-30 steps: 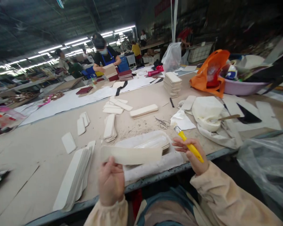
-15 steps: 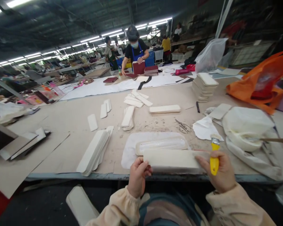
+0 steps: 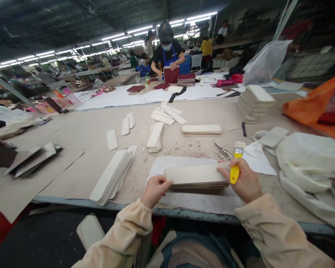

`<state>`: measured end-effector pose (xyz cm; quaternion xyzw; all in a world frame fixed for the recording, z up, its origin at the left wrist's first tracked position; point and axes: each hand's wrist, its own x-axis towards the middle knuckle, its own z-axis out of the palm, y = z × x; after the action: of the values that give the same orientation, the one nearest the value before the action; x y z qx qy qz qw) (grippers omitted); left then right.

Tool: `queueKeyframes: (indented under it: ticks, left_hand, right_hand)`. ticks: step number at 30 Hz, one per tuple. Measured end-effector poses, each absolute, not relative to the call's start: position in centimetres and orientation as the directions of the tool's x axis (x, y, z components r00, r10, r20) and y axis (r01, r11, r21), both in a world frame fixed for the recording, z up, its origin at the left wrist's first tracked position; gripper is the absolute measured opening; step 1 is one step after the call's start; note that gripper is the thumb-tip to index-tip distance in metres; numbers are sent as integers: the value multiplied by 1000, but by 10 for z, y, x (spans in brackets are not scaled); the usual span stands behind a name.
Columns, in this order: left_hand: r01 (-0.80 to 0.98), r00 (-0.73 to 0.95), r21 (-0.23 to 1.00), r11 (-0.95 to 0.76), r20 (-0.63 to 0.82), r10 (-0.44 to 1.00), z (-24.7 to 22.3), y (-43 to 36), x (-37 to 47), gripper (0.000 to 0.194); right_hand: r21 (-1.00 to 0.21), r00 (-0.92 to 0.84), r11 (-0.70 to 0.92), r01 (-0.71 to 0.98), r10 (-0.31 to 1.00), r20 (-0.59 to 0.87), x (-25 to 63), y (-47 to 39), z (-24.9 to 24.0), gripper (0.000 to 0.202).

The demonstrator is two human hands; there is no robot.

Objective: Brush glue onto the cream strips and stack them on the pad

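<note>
As both hands came down, the strip met its stack!

Where half a second earlier the pale strip (image 3: 197, 174) had hung in front of a glossy, wet-looking top piece, it now lay over the low stack (image 3: 198, 187), and that shine was out of sight. What a quick switch! A second before, the left hand (image 3: 154, 190) had carried the strip alone; now it pinched the near left corner between thumb and fingers, with the right hand (image 3: 247, 183) working the other end. That right hand had double duty, its thumb at the strip's right end while it gripped the yellow brush (image 3: 235, 172), bristles up and tipped with something pale.

And the meaning? It looked like the laying-on stage: brushing paused, the new layer being squared to the pieces beneath. Whether every edge lined up, I couldn't tell, with fingers over the corners.

All of it sat on the white sheet (image 3: 159, 165) near the table's front edge, the scissors (image 3: 223, 151) just beyond and untouched. Off to the left, the fanned pile of long strips (image 3: 110, 176) had stayed put, well clear of the action.
</note>
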<state>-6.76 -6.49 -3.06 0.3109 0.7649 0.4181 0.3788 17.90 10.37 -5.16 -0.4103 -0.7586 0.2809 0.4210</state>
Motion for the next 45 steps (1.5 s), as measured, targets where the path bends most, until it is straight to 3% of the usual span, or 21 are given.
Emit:
queueKeyframes:
  ticks: [7,11,14,17,23,30,33,39,45]
  left_hand:
    - [305,-523,832,464,-261,812,-35,-66,-78,34]
    - [435,-597,831,347,-22,802,-44,-73,-90,27]
    - [474,-544,866,160,145,826,-57,-75,-98,58]
    - [378,-444,921,94,91,892,-68,-72,-100,74]
    - [269,-459,961,61,72,885,-81,-64,-91,60]
    - [358,-504,923,143,63,861,-88,-61,-89,52]
    - [353,-527,920,169,46,848,-88,-61,-88,53]
    - [361,-551,903,232,6,834,-89,-60,-91,56]
    - [390,-535,886,251,-4,845,-93,-57,-95,58]
  right_hand:
    - [-699,-330,544,464,838,434,170,110,-59,37]
    - [-695,-333,543,471,839,431,171,111,-68,36]
    - [-678,-323,537,502,844,429,172,111,-72,35]
    - [-659,-327,545,518,838,436,171,111,-73,34]
    - [-672,-344,537,510,843,413,169,109,-72,31]
    - [-660,-361,541,521,840,405,168,108,-80,26]
    - [-589,-371,567,576,823,430,169,109,-82,22]
    - [-410,-476,702,583,704,527,165,88,-65,1]
    - [-391,-710,850,353,515,480,125,43,-67,20]
